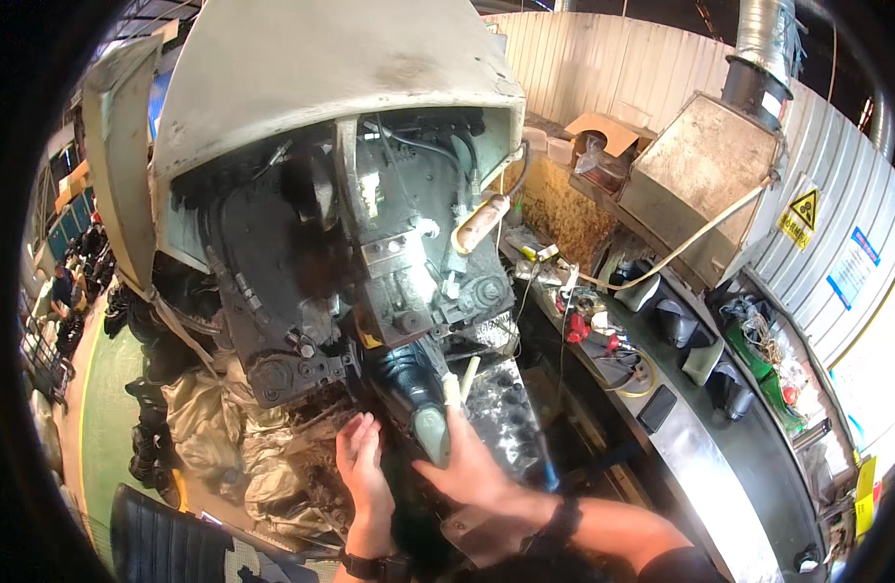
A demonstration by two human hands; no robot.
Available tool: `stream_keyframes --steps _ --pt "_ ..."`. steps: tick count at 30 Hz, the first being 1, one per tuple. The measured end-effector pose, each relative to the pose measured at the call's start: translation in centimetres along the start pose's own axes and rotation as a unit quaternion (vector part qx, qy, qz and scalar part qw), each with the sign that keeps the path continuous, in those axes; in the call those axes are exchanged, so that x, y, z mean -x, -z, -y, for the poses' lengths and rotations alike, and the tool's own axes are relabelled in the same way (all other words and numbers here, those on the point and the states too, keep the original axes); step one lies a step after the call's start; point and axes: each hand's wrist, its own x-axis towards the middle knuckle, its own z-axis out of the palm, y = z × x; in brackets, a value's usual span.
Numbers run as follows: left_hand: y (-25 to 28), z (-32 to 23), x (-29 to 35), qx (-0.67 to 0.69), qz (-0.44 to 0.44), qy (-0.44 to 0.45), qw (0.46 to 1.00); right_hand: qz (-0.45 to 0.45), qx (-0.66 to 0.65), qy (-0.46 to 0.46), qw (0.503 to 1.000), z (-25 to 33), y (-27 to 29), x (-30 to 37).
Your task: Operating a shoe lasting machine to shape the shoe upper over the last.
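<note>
A glossy black shoe upper (406, 374) sits under the head of a large machine (384, 255), with a pale green last (431, 428) showing at its near end. My right hand (472, 468) is around the right and near side of that last. Its thumb is on the near side, and a finger with a whitish cover (452, 391) points up along the shoe. To the left of the shoe, my left hand (363, 462) is raised with its fingers slightly curled and apart, and nothing shows in it. The shoe's far end is hidden in the dark under the machine head.
At right, a conveyor bench (705, 442) carries several dark shoes (676, 323), a phone (657, 409) and red-handled items (577, 328). A metal hood (700, 160) stands behind it. Crumpled pale sheeting (205, 418) lies at left, near a black seat (166, 539). A person (64, 290) is far left.
</note>
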Motion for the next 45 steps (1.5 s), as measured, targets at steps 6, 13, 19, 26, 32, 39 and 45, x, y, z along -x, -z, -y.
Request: stream_keyframes --steps 6,13,19,26,32,39,45 --pt "1.1 -1.0 0.4 -0.013 0.026 0.012 1.000 -0.013 -0.019 -0.041 0.999 0.3 -0.4 0.6" --pt "-2.9 -5.0 0.3 -0.028 0.016 0.036 0.999 0.018 -0.213 -0.096 0.972 2.2 7.8 3.5" --pt "-8.3 -5.1 5.0 0.129 0.123 0.015 0.984 0.068 0.077 0.180 0.978 1.8 13.2 12.1" --pt "-15.1 -2.0 9.9 0.083 0.258 -0.036 0.962 -0.010 0.079 0.160 0.984 -1.6 18.0 20.4" --pt "-21.8 4.2 14.9 0.038 0.218 0.058 0.973 -0.094 0.063 0.038 0.993 -3.2 23.0 28.1" --pt "-31.8 19.6 23.3 -0.058 0.375 0.436 0.816 -0.543 -0.092 -0.175 0.816 -9.1 29.7 38.0" --pt "-33.0 28.5 28.0 -0.282 0.660 0.254 0.648 -0.741 -0.250 -0.263 0.566 -19.9 45.6 57.9"
